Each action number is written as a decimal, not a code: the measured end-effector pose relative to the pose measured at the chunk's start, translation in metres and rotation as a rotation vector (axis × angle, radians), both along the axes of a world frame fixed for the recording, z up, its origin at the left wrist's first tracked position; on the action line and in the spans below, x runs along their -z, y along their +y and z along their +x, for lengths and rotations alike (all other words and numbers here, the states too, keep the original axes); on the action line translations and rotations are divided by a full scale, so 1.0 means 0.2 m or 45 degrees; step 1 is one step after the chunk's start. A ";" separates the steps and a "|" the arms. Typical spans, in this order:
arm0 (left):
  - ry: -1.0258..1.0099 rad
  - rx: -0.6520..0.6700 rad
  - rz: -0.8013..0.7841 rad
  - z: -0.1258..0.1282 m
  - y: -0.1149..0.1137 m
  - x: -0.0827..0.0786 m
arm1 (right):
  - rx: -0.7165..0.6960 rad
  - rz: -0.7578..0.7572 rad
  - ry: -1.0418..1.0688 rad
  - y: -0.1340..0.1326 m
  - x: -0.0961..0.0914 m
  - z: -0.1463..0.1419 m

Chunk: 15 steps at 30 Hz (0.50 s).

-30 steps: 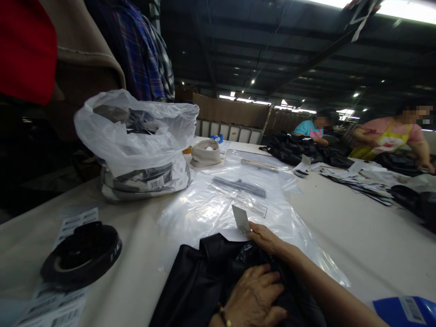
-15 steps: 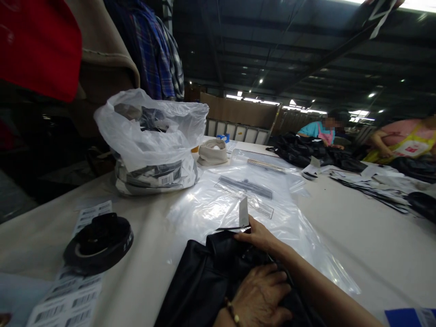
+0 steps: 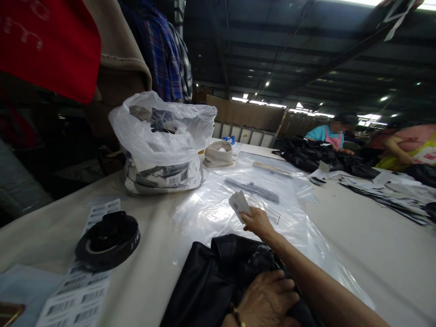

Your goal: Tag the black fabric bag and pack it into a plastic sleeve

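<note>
A black, leather-looking garment [image 3: 207,281] lies folded at the near edge of the table. My left hand [image 3: 269,295], with a beaded bracelet at the wrist, rests on top of it, fingers lying over the cloth and slightly apart. Beyond the garment's far edge, my right hand [image 3: 257,221] pinches a small whitish paper tag [image 3: 240,205], which shows a small dark printed patch. Under and past that hand spreads a stack of clear plastic bags [image 3: 204,204] with printed panels.
To the left lie a roll of black tape [image 3: 109,243] and sheets of barcode labels [image 3: 76,297]. A white plastic bag [image 3: 163,145] of packed goods stands behind, beside a beige cloth pouch [image 3: 218,154]. Papers [image 3: 391,188] and black garments [image 3: 316,154] lie right, near two people.
My right hand has lifted off the garment's edge with the tag, which is now turned and tilted left. My left hand stays on the garment. The view has shifted slightly left.
</note>
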<state>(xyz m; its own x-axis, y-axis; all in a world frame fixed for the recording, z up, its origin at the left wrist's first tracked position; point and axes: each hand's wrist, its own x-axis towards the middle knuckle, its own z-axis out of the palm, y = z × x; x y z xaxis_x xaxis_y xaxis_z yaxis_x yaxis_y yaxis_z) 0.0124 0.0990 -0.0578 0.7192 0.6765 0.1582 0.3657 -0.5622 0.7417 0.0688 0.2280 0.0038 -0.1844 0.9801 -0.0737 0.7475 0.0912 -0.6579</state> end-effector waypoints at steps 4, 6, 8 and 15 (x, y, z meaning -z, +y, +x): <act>-0.030 -0.021 0.043 0.01 0.00 0.05 | 0.077 -0.152 0.181 0.04 -0.03 0.04; -0.039 -0.032 0.071 0.01 0.00 0.06 | 0.091 -0.154 0.211 0.06 -0.04 0.09; -0.032 -0.030 0.087 0.01 0.00 0.06 | 0.114 -0.114 0.236 0.07 -0.05 0.14; -0.034 -0.033 0.065 0.01 0.00 0.02 | 0.141 -0.022 0.540 0.02 -0.10 0.24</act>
<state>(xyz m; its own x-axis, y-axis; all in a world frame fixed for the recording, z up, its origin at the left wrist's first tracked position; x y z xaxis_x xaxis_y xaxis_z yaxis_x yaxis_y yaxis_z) 0.0138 0.0989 -0.0608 0.6966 0.6854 0.2121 0.3608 -0.5902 0.7221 0.1164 0.2318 0.0235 -0.0957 0.9950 -0.0303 0.4152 0.0123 -0.9096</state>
